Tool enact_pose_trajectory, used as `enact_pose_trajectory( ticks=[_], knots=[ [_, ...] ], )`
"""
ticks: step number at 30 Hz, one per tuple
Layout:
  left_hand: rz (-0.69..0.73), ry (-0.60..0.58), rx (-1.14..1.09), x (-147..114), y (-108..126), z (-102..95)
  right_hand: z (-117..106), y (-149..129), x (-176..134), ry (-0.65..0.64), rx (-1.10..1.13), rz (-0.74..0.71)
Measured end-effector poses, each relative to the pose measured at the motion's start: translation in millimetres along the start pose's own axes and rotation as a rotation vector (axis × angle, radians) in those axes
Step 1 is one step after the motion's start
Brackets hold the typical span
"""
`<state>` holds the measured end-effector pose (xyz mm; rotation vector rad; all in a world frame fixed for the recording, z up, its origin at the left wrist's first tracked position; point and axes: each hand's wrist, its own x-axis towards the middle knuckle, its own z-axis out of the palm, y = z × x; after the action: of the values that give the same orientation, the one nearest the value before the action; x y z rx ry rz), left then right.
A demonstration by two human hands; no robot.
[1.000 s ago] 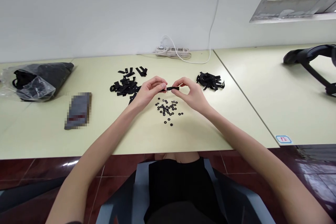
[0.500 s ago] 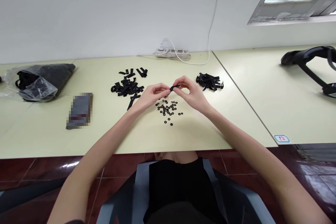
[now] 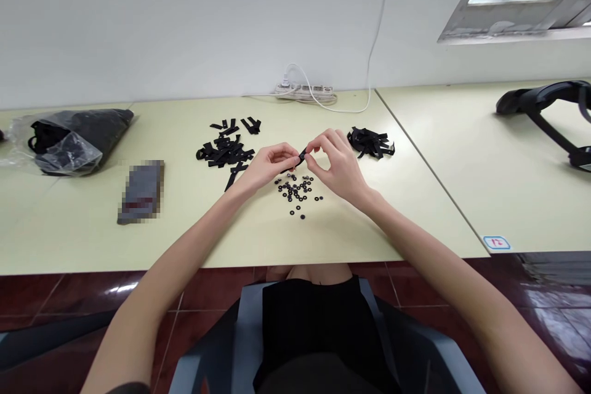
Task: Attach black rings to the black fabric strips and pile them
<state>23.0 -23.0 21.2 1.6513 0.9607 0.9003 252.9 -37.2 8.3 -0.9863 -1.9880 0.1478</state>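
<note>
Between both hands, above the table, is a short black fabric strip (image 3: pixel 301 156). My left hand (image 3: pixel 272 163) pinches it between thumb and fingers. My right hand (image 3: pixel 333 161) has thumb and fingertips closed on its upper right end. Just below the hands lies a scatter of small round black snap buttons (image 3: pixel 295 191), some showing pale centres. A loose pile of black strips (image 3: pixel 224 151) is left of my left hand. Another heap of black strips (image 3: pixel 370 143) lies beyond my right hand.
A clear plastic bag with black fabric (image 3: pixel 83 138) lies at the far left, with a blurred grey item (image 3: pixel 142 191) nearer. A power strip (image 3: pixel 305 92) with a white cable sits against the wall. A black head-strap device (image 3: pixel 545 117) rests on the right table.
The strip has turned to a steeper slant. My right hand's fingers have lifted slightly and spread further from the thumb. The piles and buttons lie as before.
</note>
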Motion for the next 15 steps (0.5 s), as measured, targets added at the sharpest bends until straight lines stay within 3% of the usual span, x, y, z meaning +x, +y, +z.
enact_pose_trajectory(
  ticks=[3,8,15],
  knots=[
    [0.001,-0.018,0.005,-0.7,1.4,0.2,-2.0,-2.3,0.2,-0.082,-0.016,0.013],
    [-0.004,-0.070,0.022,-3.1,3.7,0.2,-4.3,-1.6,-0.2,-0.309,-0.009,0.175],
    [-0.027,-0.125,0.018,-3.2,2.7,1.9,-1.7,-2.4,-0.1,-0.387,-0.039,0.193]
  ],
)
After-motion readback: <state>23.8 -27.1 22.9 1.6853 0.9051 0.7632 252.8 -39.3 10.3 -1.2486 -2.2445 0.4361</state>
